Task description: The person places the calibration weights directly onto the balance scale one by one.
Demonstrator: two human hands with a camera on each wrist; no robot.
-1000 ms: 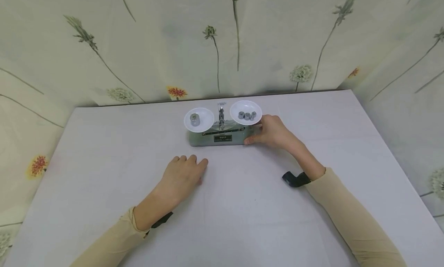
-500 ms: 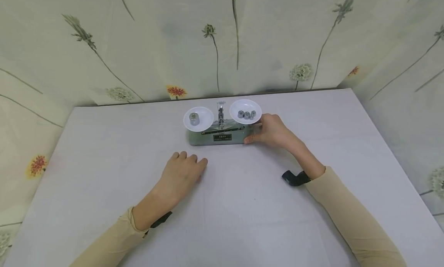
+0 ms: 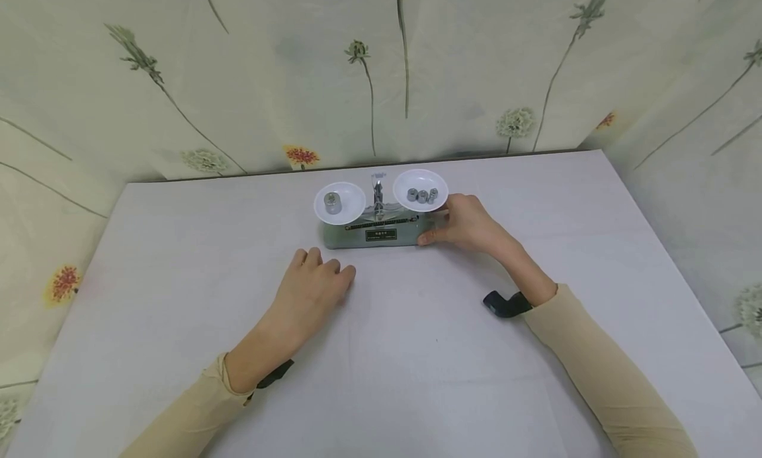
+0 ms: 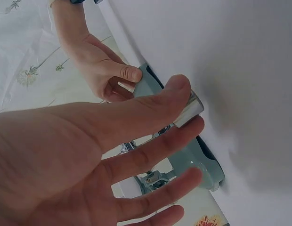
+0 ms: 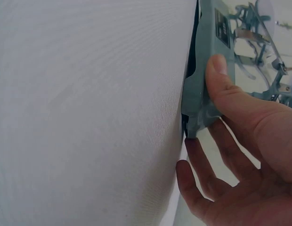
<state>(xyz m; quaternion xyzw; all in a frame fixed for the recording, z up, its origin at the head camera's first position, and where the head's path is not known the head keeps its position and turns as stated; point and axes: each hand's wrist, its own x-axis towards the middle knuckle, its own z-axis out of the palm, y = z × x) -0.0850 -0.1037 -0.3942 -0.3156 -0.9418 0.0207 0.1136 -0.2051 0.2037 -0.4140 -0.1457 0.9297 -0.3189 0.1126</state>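
Observation:
A balance scale with a grey-green base (image 3: 345, 238) stands near the back edge of the table. Its left white pan (image 3: 352, 210) bears one larger metal weight (image 3: 333, 204); three small weights (image 3: 422, 196) sit in the right pan (image 3: 419, 176). My right hand (image 3: 470, 225) grips the right end of the base, thumb on its front face, as the right wrist view confirms. In front of the scale, my left hand (image 3: 309, 292) pinches a shiny metal cylinder weight (image 4: 189, 111) between thumb and index finger, the other fingers spread. From the head view this weight is hidden.
A white cloth covers the table (image 3: 417, 392). Flower-printed fabric (image 3: 256, 81) hangs behind and along the sides. Black wrist camera mounts (image 3: 506, 304) show under both wrists.
My left hand has shifted slightly forward toward the scale, its fingers extending a little. My right hand stays on the base, and the weights in the pans look the same.

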